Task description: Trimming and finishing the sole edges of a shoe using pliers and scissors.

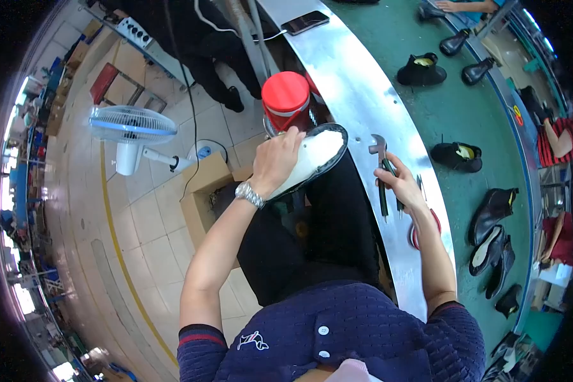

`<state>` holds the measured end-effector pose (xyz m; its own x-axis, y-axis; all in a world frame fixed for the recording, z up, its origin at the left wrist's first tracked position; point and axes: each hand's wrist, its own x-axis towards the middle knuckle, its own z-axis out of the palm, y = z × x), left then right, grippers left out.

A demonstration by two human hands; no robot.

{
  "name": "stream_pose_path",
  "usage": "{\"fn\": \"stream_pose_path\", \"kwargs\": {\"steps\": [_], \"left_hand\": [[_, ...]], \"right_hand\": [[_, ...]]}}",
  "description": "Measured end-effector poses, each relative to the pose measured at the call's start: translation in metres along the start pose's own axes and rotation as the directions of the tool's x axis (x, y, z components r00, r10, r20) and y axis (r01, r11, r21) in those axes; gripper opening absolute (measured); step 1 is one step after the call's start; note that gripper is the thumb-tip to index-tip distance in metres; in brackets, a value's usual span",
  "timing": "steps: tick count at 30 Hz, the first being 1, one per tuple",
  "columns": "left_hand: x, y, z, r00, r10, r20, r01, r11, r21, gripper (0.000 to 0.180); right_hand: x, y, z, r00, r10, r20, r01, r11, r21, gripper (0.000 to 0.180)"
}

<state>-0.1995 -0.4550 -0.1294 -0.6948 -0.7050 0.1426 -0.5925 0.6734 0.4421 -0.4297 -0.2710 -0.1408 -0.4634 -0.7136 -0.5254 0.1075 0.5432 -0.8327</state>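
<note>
left hand [277, 160] holds shoe [320, 153], right hand [401, 183] pincers [382, 194]

Clock centred on the held shoe [316, 153]: left grip [277, 160] is sitting at 9. Lidded bucket [285, 92] is standing at 11; phone [305, 22] is lying at 12 on the near surface [340, 60]. Hammer [377, 145] is showing at 3 over that same surface, right grip [399, 183] touching it at 4. Far surface [388, 44] is running beyond at 3, carrying loose shoes [421, 71]. Carton [200, 191] is resting at 8, fan [130, 127] standing at 9.
</note>
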Motion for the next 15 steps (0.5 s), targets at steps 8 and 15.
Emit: {"fn": "stream_pose_path", "kwargs": {"steps": [8,15], "left_hand": [[0.006,-0.024,-0.023,0.919,-0.262,0.295,0.368,0.838,-0.402,0.049],[-0.071,0.038,0.002,0.996,-0.075,-0.039,0.071,0.993,-0.089,0.118]], "right_hand": [[-0.009,-0.082,0.039,0.749,0.039,0.661,0.111,0.977,-0.184,0.069],[0.004,-0.134,0.065,0.657,0.363,0.661,0.146,0.798,-0.584,0.063]]}}
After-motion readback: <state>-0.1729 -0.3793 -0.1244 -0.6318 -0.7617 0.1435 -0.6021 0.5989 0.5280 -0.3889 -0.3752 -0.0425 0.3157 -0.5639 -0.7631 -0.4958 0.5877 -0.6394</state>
